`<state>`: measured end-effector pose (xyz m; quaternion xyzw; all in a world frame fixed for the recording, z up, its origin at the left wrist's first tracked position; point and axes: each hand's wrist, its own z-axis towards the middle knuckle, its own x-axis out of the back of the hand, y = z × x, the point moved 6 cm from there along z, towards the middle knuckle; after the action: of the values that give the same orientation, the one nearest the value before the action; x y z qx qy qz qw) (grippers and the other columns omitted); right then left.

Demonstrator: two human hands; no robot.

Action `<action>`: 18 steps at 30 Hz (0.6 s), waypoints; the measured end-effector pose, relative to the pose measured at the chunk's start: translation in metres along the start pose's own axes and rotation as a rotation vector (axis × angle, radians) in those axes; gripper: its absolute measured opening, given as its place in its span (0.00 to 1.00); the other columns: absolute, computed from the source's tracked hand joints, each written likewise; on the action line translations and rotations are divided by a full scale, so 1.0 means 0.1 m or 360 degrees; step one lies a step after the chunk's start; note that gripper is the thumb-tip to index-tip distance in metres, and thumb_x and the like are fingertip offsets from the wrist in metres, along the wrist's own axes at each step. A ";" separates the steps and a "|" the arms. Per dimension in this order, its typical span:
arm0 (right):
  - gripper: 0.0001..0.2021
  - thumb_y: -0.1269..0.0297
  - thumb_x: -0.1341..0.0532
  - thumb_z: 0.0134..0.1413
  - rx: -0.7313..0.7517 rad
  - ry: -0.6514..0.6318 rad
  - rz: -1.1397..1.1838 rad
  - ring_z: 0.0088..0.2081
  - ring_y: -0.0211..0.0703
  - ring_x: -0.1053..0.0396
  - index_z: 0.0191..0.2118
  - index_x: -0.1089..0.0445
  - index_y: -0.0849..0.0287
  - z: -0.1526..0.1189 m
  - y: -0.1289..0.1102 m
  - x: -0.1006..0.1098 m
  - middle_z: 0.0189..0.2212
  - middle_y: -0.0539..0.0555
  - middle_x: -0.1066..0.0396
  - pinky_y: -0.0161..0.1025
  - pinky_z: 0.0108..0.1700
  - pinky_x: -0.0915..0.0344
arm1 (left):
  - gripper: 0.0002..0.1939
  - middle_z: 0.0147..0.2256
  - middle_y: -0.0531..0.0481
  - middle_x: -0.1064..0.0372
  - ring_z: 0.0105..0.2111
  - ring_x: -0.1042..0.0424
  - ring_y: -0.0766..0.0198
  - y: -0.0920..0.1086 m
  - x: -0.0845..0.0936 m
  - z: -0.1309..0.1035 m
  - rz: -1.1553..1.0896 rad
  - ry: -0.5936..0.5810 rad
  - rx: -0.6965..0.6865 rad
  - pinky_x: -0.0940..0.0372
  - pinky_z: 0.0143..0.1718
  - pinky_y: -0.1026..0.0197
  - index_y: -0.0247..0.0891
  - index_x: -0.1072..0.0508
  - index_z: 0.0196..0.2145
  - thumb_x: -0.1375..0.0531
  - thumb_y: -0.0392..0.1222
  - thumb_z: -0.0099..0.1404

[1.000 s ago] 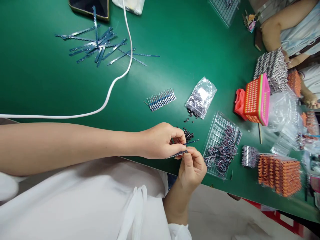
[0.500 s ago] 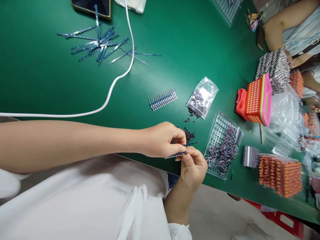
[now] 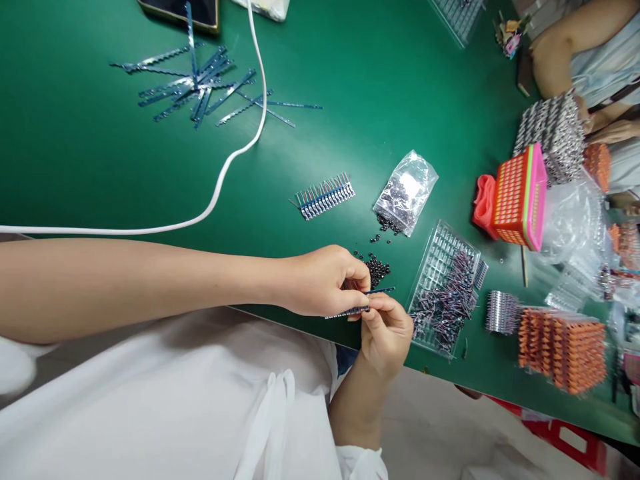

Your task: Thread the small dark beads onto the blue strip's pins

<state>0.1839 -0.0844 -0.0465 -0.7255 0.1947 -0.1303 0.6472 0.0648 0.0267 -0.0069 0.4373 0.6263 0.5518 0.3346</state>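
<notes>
My left hand (image 3: 327,281) is closed on a narrow blue metal strip (image 3: 383,290), with thumb and fingers pinched together. A row of small dark parts shows along its lower side, under the thumb. My right hand (image 3: 386,333) pinches at the end of that row, its fingertips meeting my left thumb; any tiny part between them is hidden. Just beyond the hands lies a loose pile of small dark beads (image 3: 377,272). Past it, a similar strip lined with parts and thin wire pins (image 3: 327,198) rests on the green table (image 3: 150,173).
A clear bag of beads (image 3: 406,193) lies open. To the right sits a clear tray (image 3: 425,280) of wire-legged parts, then a basket (image 3: 515,197) and orange stacks (image 3: 563,348). Bare blue strips (image 3: 197,87) and a white cable (image 3: 230,160) lie left. A co-worker's arm (image 3: 555,57) shows far right.
Both hands keep their grip on the strip and have shifted very slightly left. The view has moved a little. At far right, the co-worker's hand has changed position.
</notes>
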 end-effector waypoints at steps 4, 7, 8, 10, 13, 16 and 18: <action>0.06 0.61 0.29 0.48 0.0016 -0.0003 0.0000 0.26 0.36 0.29 0.30 0.24 0.56 0.00 0.00 0.00 0.26 0.49 0.28 0.33 0.22 0.30 | 0.08 0.23 0.52 0.27 0.22 0.35 0.70 0.01 0.00 0.00 0.0040 0.0017 -0.0020 0.44 0.23 0.68 0.33 0.25 0.26 0.41 0.35 0.62; 0.05 0.63 0.29 0.49 0.0029 0.0008 0.0021 0.26 0.36 0.29 0.31 0.23 0.55 0.00 -0.01 -0.01 0.26 0.49 0.28 0.33 0.23 0.30 | 0.09 0.22 0.53 0.28 0.22 0.36 0.71 0.03 0.01 0.00 0.0055 0.0050 -0.0038 0.45 0.23 0.68 0.33 0.26 0.25 0.41 0.35 0.62; 0.04 0.63 0.29 0.49 0.0033 0.0008 0.0028 0.26 0.36 0.29 0.31 0.23 0.55 0.00 -0.01 -0.01 0.26 0.48 0.28 0.33 0.24 0.30 | 0.09 0.21 0.53 0.29 0.21 0.37 0.71 0.03 0.01 0.00 0.0059 0.0052 -0.0038 0.45 0.23 0.69 0.33 0.26 0.25 0.41 0.35 0.62; 0.04 0.64 0.29 0.49 0.0043 0.0010 0.0030 0.26 0.36 0.29 0.31 0.23 0.55 0.00 -0.02 -0.02 0.26 0.48 0.28 0.34 0.24 0.31 | 0.09 0.21 0.53 0.29 0.21 0.38 0.71 0.03 0.01 0.00 0.0064 0.0052 -0.0032 0.45 0.22 0.69 0.33 0.26 0.25 0.41 0.35 0.62; 0.04 0.64 0.30 0.49 0.0052 0.0038 0.0005 0.26 0.37 0.30 0.31 0.23 0.54 0.00 -0.03 -0.02 0.26 0.48 0.28 0.34 0.24 0.32 | 0.09 0.22 0.53 0.28 0.21 0.37 0.71 0.03 0.01 0.00 0.0081 0.0066 -0.0027 0.46 0.22 0.68 0.32 0.25 0.25 0.41 0.34 0.62; 0.03 0.65 0.30 0.50 0.0057 0.0041 0.0012 0.27 0.37 0.30 0.31 0.23 0.54 -0.01 -0.02 -0.03 0.26 0.49 0.28 0.34 0.24 0.32 | 0.09 0.22 0.52 0.28 0.21 0.37 0.71 0.04 0.02 0.00 0.0103 0.0073 -0.0046 0.47 0.22 0.68 0.32 0.25 0.25 0.42 0.34 0.61; 0.03 0.65 0.30 0.49 0.0051 0.0035 0.0005 0.27 0.37 0.30 0.31 0.23 0.55 -0.01 -0.02 -0.02 0.26 0.49 0.28 0.34 0.23 0.31 | 0.09 0.22 0.52 0.28 0.21 0.37 0.71 0.04 0.02 -0.01 0.0103 0.0050 -0.0052 0.46 0.22 0.68 0.32 0.25 0.25 0.41 0.34 0.62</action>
<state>0.1816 -0.0841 -0.0447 -0.7133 0.2008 -0.1404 0.6566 0.0644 0.0282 -0.0023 0.4430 0.6080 0.5794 0.3138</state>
